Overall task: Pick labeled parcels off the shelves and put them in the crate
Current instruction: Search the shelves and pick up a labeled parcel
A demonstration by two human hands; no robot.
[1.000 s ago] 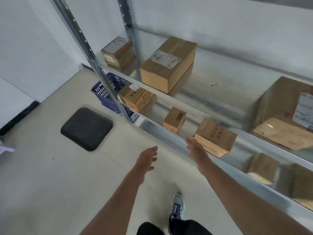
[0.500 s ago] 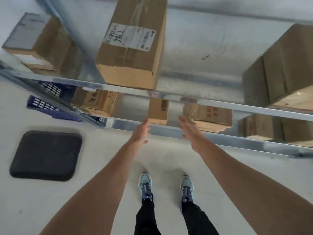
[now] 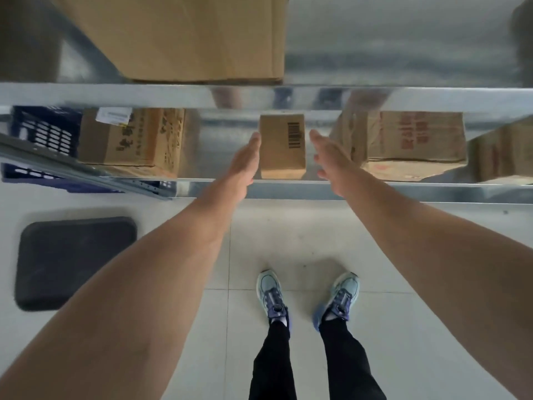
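A small brown parcel with a barcode (image 3: pixel 281 147) stands on the lower metal shelf (image 3: pixel 375 192). My left hand (image 3: pixel 245 160) reaches in flat along its left side, fingers straight, right at its edge. On the parcel's right, my right hand (image 3: pixel 330 160) is spread a short way off, holding nothing. A blue crate (image 3: pixel 43 134) sits at the far left behind the shelf post.
A labeled box with printed characters (image 3: pixel 135 140) sits left of the small parcel, a wider box with red print (image 3: pixel 415 142) to the right. A big box (image 3: pixel 187 39) rests on the upper shelf (image 3: pixel 86 95). A black mat (image 3: pixel 72 258) lies on the tiled floor.
I have stepped closer and looked further down. Both hands have moved forward into the lower shelf and now flank the small barcode parcel.
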